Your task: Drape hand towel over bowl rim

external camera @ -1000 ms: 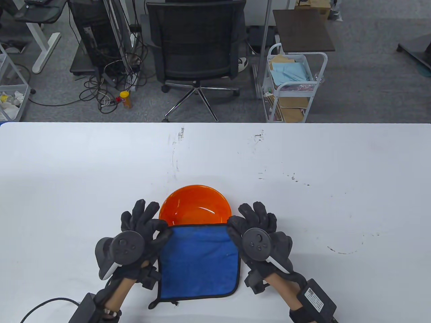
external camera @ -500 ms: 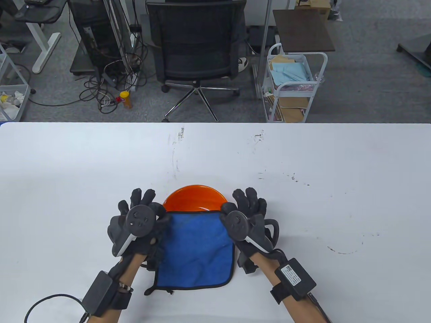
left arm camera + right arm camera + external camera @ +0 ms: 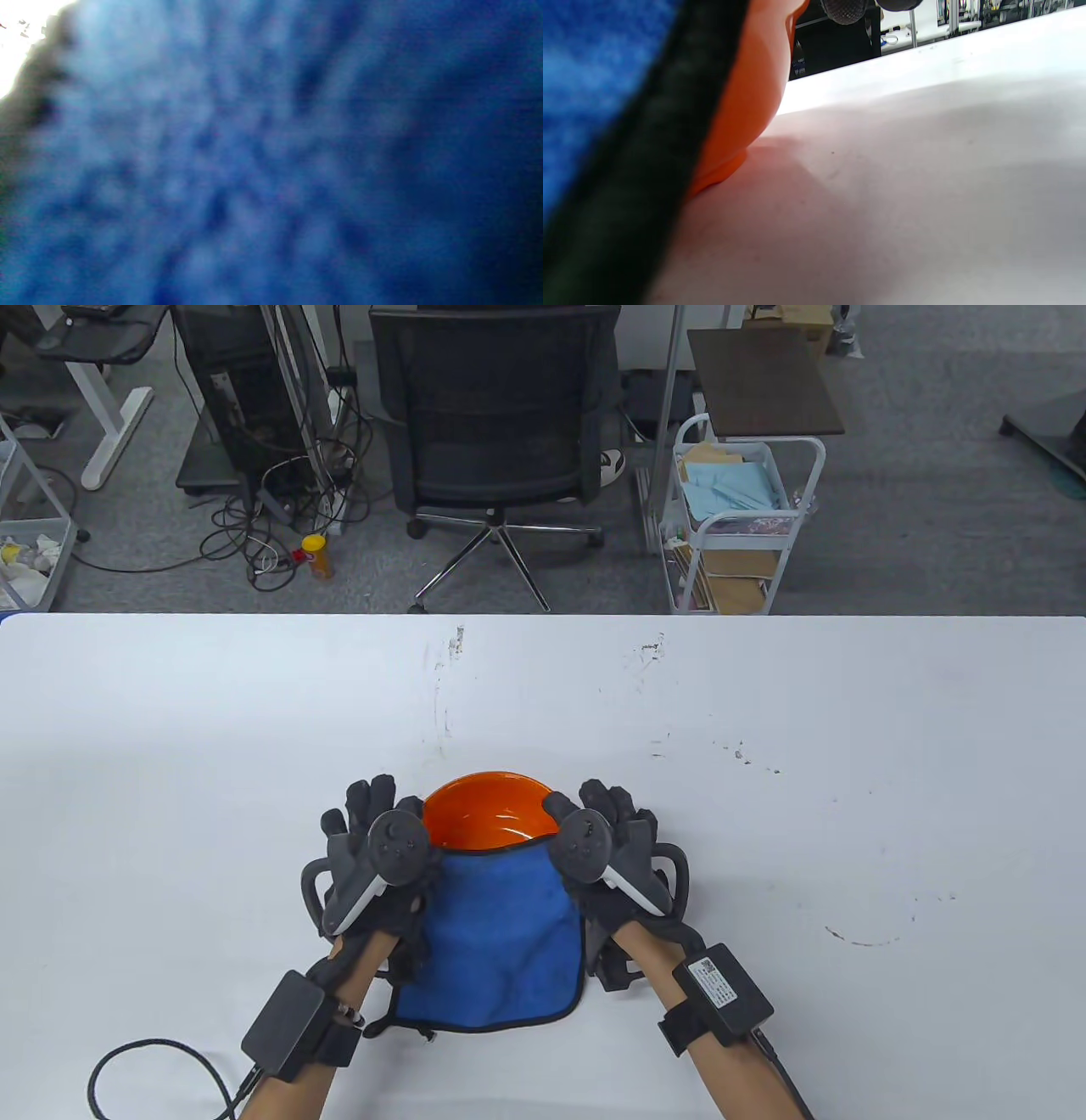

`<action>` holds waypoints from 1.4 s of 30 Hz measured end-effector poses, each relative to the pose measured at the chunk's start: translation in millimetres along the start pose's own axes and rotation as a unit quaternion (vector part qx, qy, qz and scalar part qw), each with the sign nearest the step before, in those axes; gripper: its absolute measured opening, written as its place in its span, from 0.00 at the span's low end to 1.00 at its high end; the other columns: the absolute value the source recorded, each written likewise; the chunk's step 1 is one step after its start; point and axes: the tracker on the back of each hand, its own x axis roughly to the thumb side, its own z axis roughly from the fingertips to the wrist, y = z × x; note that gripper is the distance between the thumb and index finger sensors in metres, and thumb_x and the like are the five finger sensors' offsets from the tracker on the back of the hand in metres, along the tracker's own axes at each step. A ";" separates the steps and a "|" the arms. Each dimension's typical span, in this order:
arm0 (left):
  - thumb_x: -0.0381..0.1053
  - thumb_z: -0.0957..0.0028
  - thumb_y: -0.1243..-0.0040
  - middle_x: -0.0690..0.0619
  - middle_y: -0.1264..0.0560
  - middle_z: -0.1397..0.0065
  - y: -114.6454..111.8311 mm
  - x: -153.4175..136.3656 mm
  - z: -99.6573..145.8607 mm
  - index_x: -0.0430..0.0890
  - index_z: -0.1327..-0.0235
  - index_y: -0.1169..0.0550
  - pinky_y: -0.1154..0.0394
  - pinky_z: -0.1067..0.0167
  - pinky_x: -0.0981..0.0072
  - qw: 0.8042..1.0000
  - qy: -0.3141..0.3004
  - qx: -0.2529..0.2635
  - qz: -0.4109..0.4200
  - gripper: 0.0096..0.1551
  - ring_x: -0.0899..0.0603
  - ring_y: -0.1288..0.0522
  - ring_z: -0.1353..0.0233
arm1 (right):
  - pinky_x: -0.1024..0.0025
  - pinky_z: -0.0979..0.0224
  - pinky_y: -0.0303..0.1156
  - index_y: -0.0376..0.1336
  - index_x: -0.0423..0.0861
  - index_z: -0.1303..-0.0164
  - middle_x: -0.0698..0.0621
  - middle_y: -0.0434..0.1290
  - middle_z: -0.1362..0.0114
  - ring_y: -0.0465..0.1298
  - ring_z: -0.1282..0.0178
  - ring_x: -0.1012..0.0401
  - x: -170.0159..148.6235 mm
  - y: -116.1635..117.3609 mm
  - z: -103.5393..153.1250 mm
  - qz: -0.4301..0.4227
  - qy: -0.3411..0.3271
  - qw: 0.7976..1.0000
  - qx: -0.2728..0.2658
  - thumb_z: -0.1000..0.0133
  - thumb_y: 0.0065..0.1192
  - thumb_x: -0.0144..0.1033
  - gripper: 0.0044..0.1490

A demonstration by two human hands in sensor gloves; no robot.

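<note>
The blue hand towel [image 3: 501, 933] runs lengthwise from the near table edge up onto the orange bowl [image 3: 484, 814] rim, left hand [image 3: 382, 857] and right hand [image 3: 607, 853] each gripping a far corner, fingers pointing away.

The table view looks down from high in front of the person, taking in the whole white tabletop [image 3: 764, 814] and the office floor beyond. The left wrist view sits so close against the blue towel [image 3: 271, 169] that blurred cloth fills it. The right wrist view sits low, near the tabletop [image 3: 903, 190], facing across it past the towel's [image 3: 594, 76] black edge and the orange bowl [image 3: 751, 93]. All three views share the towel.
</note>
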 end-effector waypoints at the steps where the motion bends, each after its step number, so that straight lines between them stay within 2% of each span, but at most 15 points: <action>1: 0.50 0.45 0.31 0.38 0.52 0.12 0.5 -0.4 0.7 0.38 0.21 0.37 0.63 0.29 0.25 1.000 -0.002 0.000 -0.003 0.43 0.26 0.56 0.15 | 0.24 0.23 0.41 0.41 0.56 0.16 0.36 0.44 0.12 0.46 0.14 0.30 -1.5 -0.7 -0.2 -0.009 0.001 1.000 0.001 0.32 0.51 0.45 0.38; 3: 0.52 0.44 0.32 0.39 0.52 0.12 3.1 -2.8 2.6 0.38 0.17 0.42 0.63 0.28 0.26 1.000 -0.013 0.000 0.002 0.48 0.27 0.56 0.15 | 0.24 0.23 0.42 0.41 0.54 0.15 0.35 0.46 0.13 0.47 0.15 0.30 -5.6 -3.1 1.8 -0.025 -0.003 1.000 -0.003 0.32 0.50 0.46 0.38; 6: 0.56 0.40 0.39 0.39 0.55 0.12 10.9 -14.2 6.1 0.38 0.16 0.47 0.65 0.28 0.28 0.998 -0.031 -0.029 0.040 0.48 0.28 0.59 0.15 | 0.24 0.25 0.44 0.43 0.50 0.15 0.35 0.51 0.14 0.50 0.16 0.30 -17.4 -11.2 13.2 -0.086 -0.027 0.995 -0.042 0.32 0.46 0.48 0.38; 9: 0.62 0.37 0.47 0.40 0.57 0.12 24.3 -34.7 13.6 0.40 0.15 0.53 0.67 0.28 0.31 0.993 -0.043 -0.007 0.107 0.50 0.29 0.62 0.15 | 0.24 0.25 0.46 0.44 0.43 0.14 0.35 0.53 0.14 0.51 0.16 0.30 -35.3 -27.4 31.9 -0.136 -0.038 0.986 -0.087 0.32 0.45 0.49 0.40; 12: 0.62 0.37 0.50 0.40 0.56 0.12 39.5 -51.2 23.1 0.42 0.15 0.53 0.66 0.28 0.33 0.983 -0.060 0.019 0.173 0.47 0.30 0.62 0.15 | 0.24 0.25 0.46 0.43 0.40 0.14 0.35 0.51 0.14 0.49 0.15 0.31 -50.2 -43.0 50.6 -0.138 -0.048 0.983 -0.113 0.32 0.44 0.49 0.41; 15: 0.63 0.37 0.51 0.41 0.56 0.11 54.5 -61.3 39.9 0.43 0.14 0.52 0.67 0.28 0.34 0.983 -0.055 0.039 0.170 0.47 0.31 0.62 0.15 | 0.24 0.25 0.44 0.41 0.39 0.14 0.34 0.48 0.13 0.45 0.15 0.31 -65.3 -56.7 75.6 -0.170 -0.047 0.977 -0.121 0.32 0.44 0.48 0.42; 19: 0.64 0.36 0.52 0.42 0.58 0.11 61.7 -68.2 65.9 0.43 0.14 0.53 0.69 0.28 0.35 0.991 -0.049 0.024 0.124 0.48 0.32 0.65 0.16 | 0.23 0.25 0.41 0.39 0.37 0.13 0.33 0.43 0.12 0.40 0.15 0.30 -79.4 -63.8 104.9 -0.188 -0.046 0.975 -0.113 0.31 0.43 0.48 0.43; 23: 0.65 0.36 0.56 0.44 0.62 0.11 55.6 -72.2 90.0 0.43 0.14 0.57 0.72 0.30 0.36 0.997 -0.055 -0.015 0.051 0.48 0.34 0.70 0.16 | 0.23 0.26 0.38 0.35 0.37 0.13 0.32 0.38 0.12 0.35 0.15 0.30 -87.9 -58.2 126.2 -0.120 -0.039 0.986 -0.106 0.31 0.41 0.49 0.46; 26: 0.64 0.36 0.55 0.44 0.61 0.11 44.5 -76.3 103.9 0.43 0.14 0.55 0.72 0.30 0.37 0.998 -0.061 0.010 0.003 0.47 0.35 0.69 0.16 | 0.23 0.26 0.36 0.34 0.38 0.13 0.32 0.36 0.12 0.33 0.16 0.31 -90.4 -45.7 134.9 -0.079 -0.034 0.992 -0.094 0.31 0.40 0.50 0.46; 30: 0.62 0.36 0.54 0.44 0.60 0.12 30.0 -82.9 110.3 0.43 0.15 0.54 0.71 0.30 0.37 0.998 -0.065 0.021 -0.016 0.46 0.35 0.68 0.16 | 0.23 0.26 0.35 0.33 0.39 0.13 0.33 0.34 0.12 0.31 0.16 0.32 -90.3 -25.4 135.0 -0.015 -0.021 0.995 -0.096 0.31 0.40 0.51 0.46; 33: 0.62 0.37 0.54 0.45 0.60 0.12 19.2 -88.4 110.7 0.44 0.15 0.54 0.70 0.29 0.38 0.997 -0.081 -0.013 -0.012 0.46 0.36 0.67 0.16 | 0.24 0.26 0.36 0.30 0.38 0.14 0.33 0.34 0.12 0.32 0.16 0.32 -91.5 -9.4 132.9 0.056 -0.004 0.992 -0.112 0.31 0.39 0.52 0.48; 36: 0.62 0.37 0.54 0.45 0.60 0.12 15.5 -92.1 111.8 0.44 0.16 0.54 0.70 0.29 0.38 0.997 -0.076 -0.017 -0.019 0.45 0.36 0.67 0.16 | 0.24 0.26 0.35 0.30 0.39 0.14 0.34 0.33 0.12 0.31 0.16 0.33 -93.5 1.7 131.5 0.108 0.007 0.991 -0.081 0.31 0.38 0.53 0.48; 40: 0.62 0.37 0.54 0.46 0.59 0.12 18.7 -98.4 112.5 0.45 0.16 0.53 0.69 0.29 0.38 0.998 -0.062 0.010 -0.022 0.45 0.36 0.66 0.16 | 0.24 0.26 0.36 0.30 0.39 0.14 0.34 0.34 0.12 0.31 0.16 0.33 -101.1 3.3 132.6 0.106 0.024 0.991 -0.080 0.32 0.38 0.53 0.48; 42: 0.62 0.37 0.54 0.46 0.59 0.12 18.8 -99.9 111.0 0.45 0.16 0.53 0.69 0.28 0.38 0.998 -0.062 0.006 -0.011 0.44 0.36 0.66 0.16 | 0.24 0.26 0.36 0.30 0.39 0.14 0.34 0.34 0.13 0.32 0.16 0.32 -104.2 2.0 132.7 0.094 0.027 0.992 -0.084 0.32 0.38 0.53 0.48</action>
